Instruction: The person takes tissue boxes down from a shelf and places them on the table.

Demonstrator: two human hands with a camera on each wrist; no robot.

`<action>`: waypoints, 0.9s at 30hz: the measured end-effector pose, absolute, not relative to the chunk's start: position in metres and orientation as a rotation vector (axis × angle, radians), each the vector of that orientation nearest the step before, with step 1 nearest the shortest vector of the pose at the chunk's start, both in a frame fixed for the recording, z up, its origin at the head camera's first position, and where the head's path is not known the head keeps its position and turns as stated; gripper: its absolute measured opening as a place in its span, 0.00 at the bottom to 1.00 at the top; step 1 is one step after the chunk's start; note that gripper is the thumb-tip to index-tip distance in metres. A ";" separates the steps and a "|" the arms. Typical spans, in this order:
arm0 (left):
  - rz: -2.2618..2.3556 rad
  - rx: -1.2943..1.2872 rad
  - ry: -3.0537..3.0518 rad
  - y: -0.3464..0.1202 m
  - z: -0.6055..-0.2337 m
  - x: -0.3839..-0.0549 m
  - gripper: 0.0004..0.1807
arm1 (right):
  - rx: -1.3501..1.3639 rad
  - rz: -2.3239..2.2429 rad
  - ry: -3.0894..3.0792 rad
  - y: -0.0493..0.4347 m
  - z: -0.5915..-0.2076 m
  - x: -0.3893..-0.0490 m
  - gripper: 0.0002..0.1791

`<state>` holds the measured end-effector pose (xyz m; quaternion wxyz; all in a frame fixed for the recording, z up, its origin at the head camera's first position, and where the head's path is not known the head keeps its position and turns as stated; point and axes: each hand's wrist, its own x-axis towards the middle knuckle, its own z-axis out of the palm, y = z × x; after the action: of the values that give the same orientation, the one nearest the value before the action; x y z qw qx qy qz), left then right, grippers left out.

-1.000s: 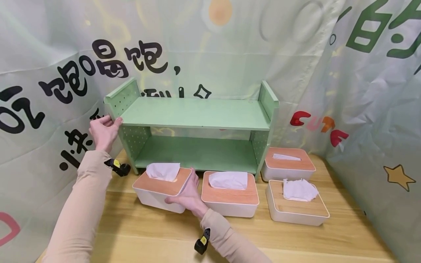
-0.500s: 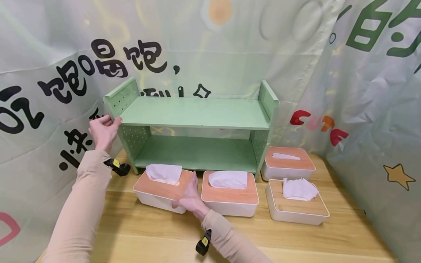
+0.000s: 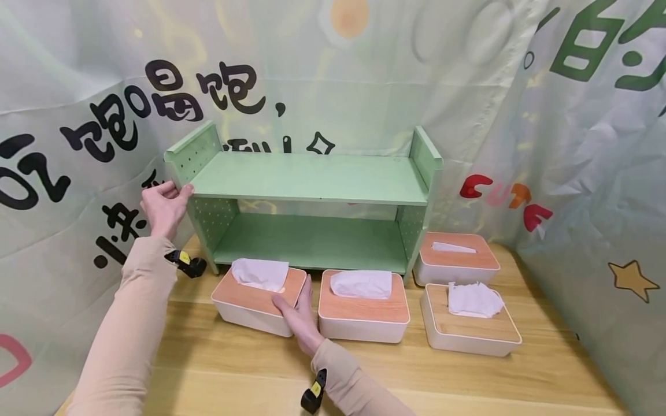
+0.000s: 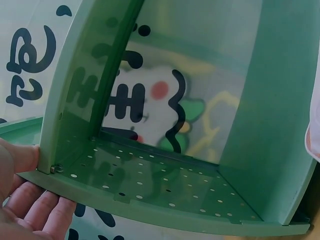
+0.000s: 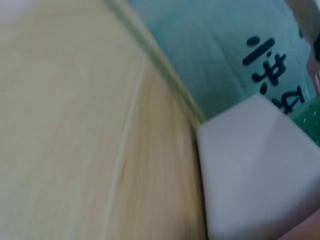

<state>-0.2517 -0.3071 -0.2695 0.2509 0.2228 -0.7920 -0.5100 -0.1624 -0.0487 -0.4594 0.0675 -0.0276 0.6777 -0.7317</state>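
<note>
At the left, my left hand (image 3: 165,209) grips the side panel of a green two-tier shelf (image 3: 317,176). In the left wrist view its thumb lies on one side of the panel edge, its curled fingers (image 4: 60,215) on the other. My right hand (image 3: 300,320) is at the right end of a white tissue box (image 3: 250,318) with a wood-look lid. Its thumb touches the lid, while its straight fingers lie along the box's right side, partly hidden. The right wrist view shows the box's white wall (image 5: 255,170). The box stands slightly skewed before the shelf.
A second tissue box (image 3: 364,329) stands just right of my right hand. Two more, a front box (image 3: 473,344) and a rear box (image 3: 458,274), are right of the shelf on the wooden table (image 3: 234,370). A printed curtain (image 3: 364,104) hangs behind.
My right thumb has moved from the box's front wall up onto its lid. The box turned slightly early on, then stayed put. The left hand keeps its grip on the shelf.
</note>
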 end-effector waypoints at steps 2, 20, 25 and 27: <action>-1.389 0.601 -2.155 -0.307 -0.270 -0.252 0.27 | -0.104 -2.198 2.038 -0.049 -0.462 -0.165 0.58; -1.374 0.595 -2.144 -0.306 -0.270 -0.251 0.27 | -0.173 -2.177 1.933 -0.043 -0.469 -0.176 0.56; -1.373 0.597 -2.153 -0.306 -0.270 -0.251 0.27 | -0.178 -2.173 1.934 -0.043 -0.468 -0.176 0.56; -1.371 0.593 -2.151 -0.306 -0.270 -0.251 0.27 | -0.175 -2.169 1.936 -0.043 -0.467 -0.176 0.56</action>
<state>-0.2514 -0.3060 -0.2701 0.2584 0.2186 -0.7936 -0.5056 -0.1763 -0.0426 -0.4674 0.1140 -0.0598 0.6604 -0.7398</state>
